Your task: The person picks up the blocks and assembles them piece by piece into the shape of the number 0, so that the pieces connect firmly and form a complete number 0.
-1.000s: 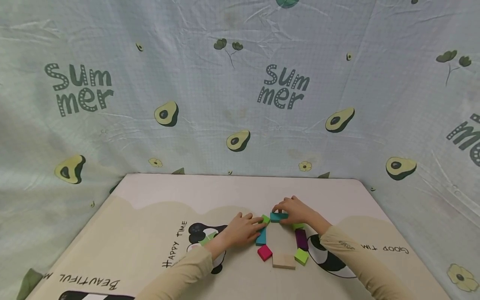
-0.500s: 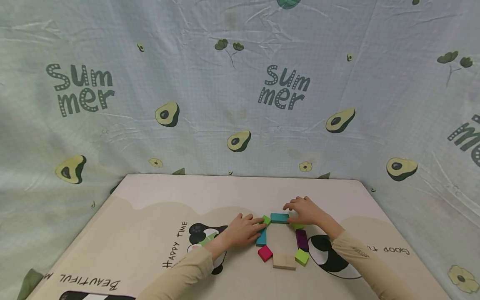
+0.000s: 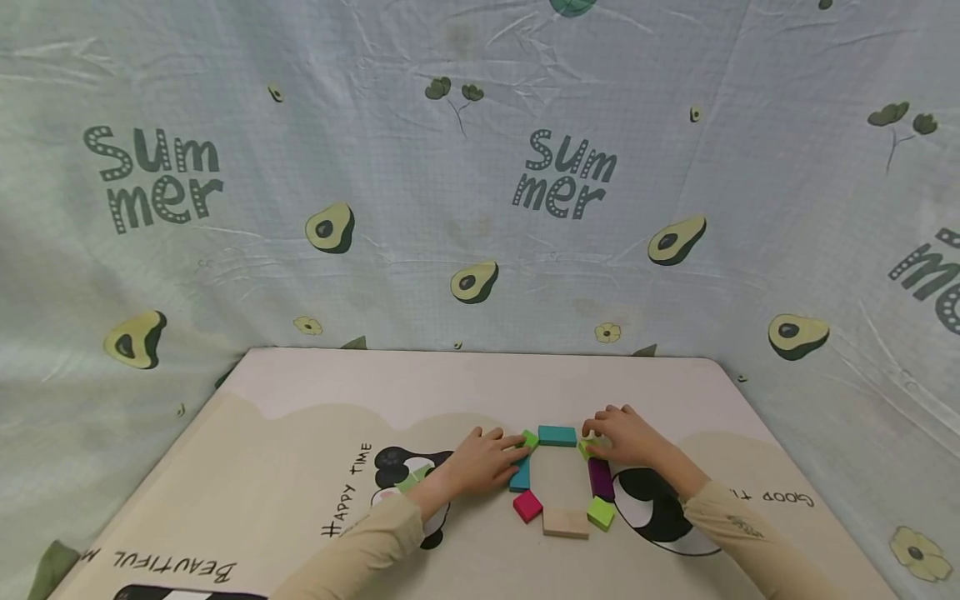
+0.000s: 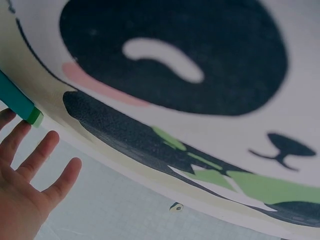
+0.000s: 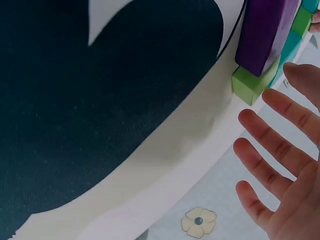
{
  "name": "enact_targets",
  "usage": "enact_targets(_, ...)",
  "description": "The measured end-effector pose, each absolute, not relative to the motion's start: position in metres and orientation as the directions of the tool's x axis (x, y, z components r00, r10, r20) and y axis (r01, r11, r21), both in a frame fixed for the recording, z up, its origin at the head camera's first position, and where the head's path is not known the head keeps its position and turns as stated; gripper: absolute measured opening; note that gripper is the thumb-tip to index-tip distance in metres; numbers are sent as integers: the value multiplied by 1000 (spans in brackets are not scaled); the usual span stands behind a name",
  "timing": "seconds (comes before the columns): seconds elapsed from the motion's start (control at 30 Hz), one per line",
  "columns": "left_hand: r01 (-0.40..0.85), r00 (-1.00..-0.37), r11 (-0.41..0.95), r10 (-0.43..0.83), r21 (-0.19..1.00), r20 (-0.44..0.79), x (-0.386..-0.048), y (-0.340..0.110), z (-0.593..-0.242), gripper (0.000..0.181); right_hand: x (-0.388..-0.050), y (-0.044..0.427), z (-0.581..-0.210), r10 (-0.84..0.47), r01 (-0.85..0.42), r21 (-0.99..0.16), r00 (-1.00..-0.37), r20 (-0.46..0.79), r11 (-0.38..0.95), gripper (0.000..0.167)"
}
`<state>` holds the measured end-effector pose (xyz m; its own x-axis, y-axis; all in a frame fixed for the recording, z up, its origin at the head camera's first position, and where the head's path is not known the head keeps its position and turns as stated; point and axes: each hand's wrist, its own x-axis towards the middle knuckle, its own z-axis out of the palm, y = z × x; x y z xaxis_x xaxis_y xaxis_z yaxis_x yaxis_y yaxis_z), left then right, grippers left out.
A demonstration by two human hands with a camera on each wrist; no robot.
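Observation:
Wooden blocks form a ring on the table. My left hand [image 3: 483,462] rests its fingertips by the green block [image 3: 531,438] at the far left corner and the blue block [image 3: 520,475] below it. In the left wrist view that hand [image 4: 25,185] has its fingers spread. At the far right corner my right hand [image 3: 630,440] has thumb and forefinger at a light green block [image 3: 585,448], which they partly hide. The right wrist view shows this hand [image 5: 285,165] with extended fingers beside the light green block [image 5: 247,85]. Between these corners lies a teal block [image 3: 557,436].
A purple block [image 3: 601,479] and a lime block [image 3: 601,513] form the right side. A plain wooden block [image 3: 566,523] lies nearest, with a red block [image 3: 527,506] at its left. The printed table [image 3: 300,383] ends at a patterned curtain [image 3: 405,167].
My right hand has let go of the teal block and moved right to the light green corner block. The left hand has stayed in place.

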<state>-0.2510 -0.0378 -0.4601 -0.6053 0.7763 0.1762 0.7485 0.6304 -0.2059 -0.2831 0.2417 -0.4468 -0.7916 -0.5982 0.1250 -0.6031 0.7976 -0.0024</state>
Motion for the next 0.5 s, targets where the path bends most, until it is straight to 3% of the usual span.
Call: enact_targets(0.5,744,-610,634,773,-212,171,-250,-38,-460,39,-281,239,-452,-630,-635,32,-758,168,772,12)
